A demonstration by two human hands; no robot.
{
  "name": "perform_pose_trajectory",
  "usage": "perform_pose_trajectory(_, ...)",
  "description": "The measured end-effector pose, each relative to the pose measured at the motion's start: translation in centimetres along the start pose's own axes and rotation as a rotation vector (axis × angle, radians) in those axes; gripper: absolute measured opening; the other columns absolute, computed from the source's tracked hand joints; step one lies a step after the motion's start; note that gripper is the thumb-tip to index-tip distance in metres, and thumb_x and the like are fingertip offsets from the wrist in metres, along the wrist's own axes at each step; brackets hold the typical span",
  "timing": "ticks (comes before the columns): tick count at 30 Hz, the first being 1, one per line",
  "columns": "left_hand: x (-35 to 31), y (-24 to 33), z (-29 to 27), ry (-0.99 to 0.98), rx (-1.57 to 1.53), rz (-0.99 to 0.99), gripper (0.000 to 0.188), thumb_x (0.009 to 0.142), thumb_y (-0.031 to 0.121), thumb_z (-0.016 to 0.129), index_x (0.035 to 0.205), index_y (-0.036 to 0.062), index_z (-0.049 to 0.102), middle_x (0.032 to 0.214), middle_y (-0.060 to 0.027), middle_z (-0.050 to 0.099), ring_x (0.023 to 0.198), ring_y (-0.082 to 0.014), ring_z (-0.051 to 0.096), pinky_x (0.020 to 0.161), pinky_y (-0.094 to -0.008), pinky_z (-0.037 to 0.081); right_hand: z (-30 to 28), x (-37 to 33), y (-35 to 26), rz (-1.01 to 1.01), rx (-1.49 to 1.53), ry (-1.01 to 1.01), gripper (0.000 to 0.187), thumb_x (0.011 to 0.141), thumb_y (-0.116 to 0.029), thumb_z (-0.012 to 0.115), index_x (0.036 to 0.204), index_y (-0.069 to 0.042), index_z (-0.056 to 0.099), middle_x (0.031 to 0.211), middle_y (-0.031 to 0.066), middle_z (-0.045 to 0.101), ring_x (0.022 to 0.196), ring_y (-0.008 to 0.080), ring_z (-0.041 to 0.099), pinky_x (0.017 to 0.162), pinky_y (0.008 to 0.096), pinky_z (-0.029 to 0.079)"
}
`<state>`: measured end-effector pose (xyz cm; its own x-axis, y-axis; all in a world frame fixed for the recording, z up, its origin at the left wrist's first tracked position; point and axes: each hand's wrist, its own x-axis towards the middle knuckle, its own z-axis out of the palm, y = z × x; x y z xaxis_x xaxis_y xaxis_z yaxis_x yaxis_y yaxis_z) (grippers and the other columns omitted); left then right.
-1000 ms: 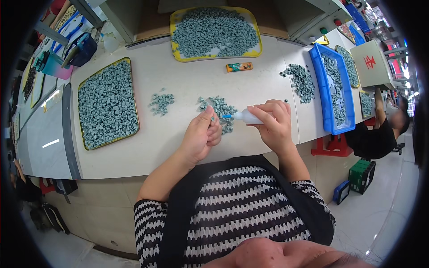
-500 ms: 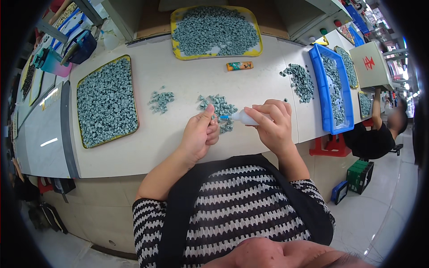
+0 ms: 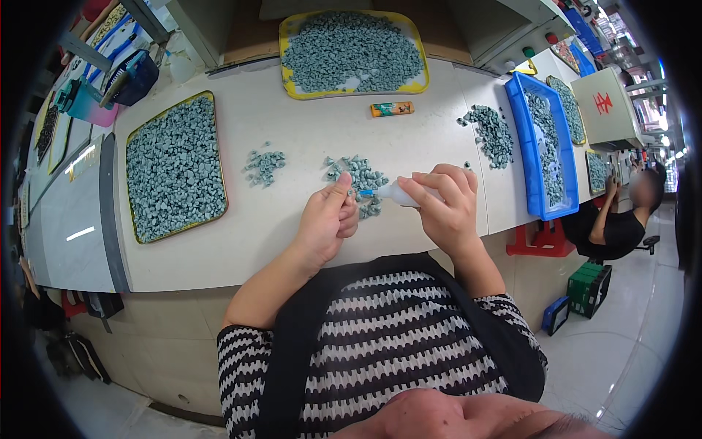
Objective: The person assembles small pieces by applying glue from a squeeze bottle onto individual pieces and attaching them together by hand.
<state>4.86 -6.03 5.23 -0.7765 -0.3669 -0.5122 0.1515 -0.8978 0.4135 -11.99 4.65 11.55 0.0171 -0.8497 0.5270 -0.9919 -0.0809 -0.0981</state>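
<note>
My right hand grips a white squeeze bottle lying nearly level, its thin blue nozzle pointing left. The nozzle tip is at the thumb and fingertips of my left hand, which is closed with the thumb up. What those fingers pinch is too small to make out. Just beyond and partly behind the bottle lies a loose pile of small grey-green pieces. A smaller cluster of the same pieces rests left of it on the white table.
A yellow-rimmed tray of such pieces stands at the back, another tray at left. An orange-green tube-like pack lies before the back tray. At right are a heap of pieces, a blue bin and a seated person.
The bottle and my right hand have shifted very slightly; my left hand stays in place. At the right, the other person's arm has lowered from the box beside them.
</note>
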Motion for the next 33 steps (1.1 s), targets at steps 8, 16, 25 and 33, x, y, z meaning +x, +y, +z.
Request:
perform_pose_trajectory(8,0.7,-0.8,1.6,0.021,0.019,-0.039,0.04,0.094,0.043,0.044,0.071,0.0105,0.041,0.053,0.005,0.029,0.042,-0.0056,0.025,0.038,-0.0208,0.019,1.2,-2.2,3.4,0.486,0.388,-0.025,0.036,0.069,-0.003,0.074,0.102,-0.005,0.061,0.1,0.0092,0.064,0.093,0.022,0.06,0.081,0.0316,0.047)
perform_pose_trajectory(16,1.4,-2.6,3.9,0.016,0.053,-0.059,0.038,0.095,0.04,0.043,0.072,0.0101,0.041,0.053,0.0047,0.03,0.042,-0.0058,0.024,0.038,-0.0204,0.019,2.5,-4.8,6.8,0.727,0.767,-0.091,0.047,0.073,-0.003,0.07,0.116,-0.004,0.05,0.107,0.0067,0.062,0.101,0.016,0.058,0.091,0.0301,0.043)
perform_pose_trajectory(25,1.9,-2.9,4.4,0.009,0.052,-0.101,0.035,0.096,0.036,0.044,0.072,0.0106,0.042,0.053,0.0044,0.029,0.042,-0.0058,0.024,0.038,-0.0203,0.019,-0.9,-6.6,9.0,0.619,-0.118,-0.08,0.019,0.078,-0.009,0.064,0.095,-0.001,0.062,0.091,0.0129,0.059,0.088,0.0309,0.055,0.077,0.0377,0.045)
perform_pose_trajectory(33,1.7,-3.4,6.0,-0.005,0.073,-0.128,0.035,0.095,0.036,0.046,0.071,0.0109,0.042,0.052,0.0045,0.03,0.041,-0.0058,0.024,0.037,-0.0203,0.018,-0.3,-8.5,10.4,0.713,-0.139,-0.195,0.015,0.077,-0.008,0.063,0.089,0.001,0.061,0.084,0.017,0.058,0.083,0.0329,0.056,0.076,0.0389,0.045)
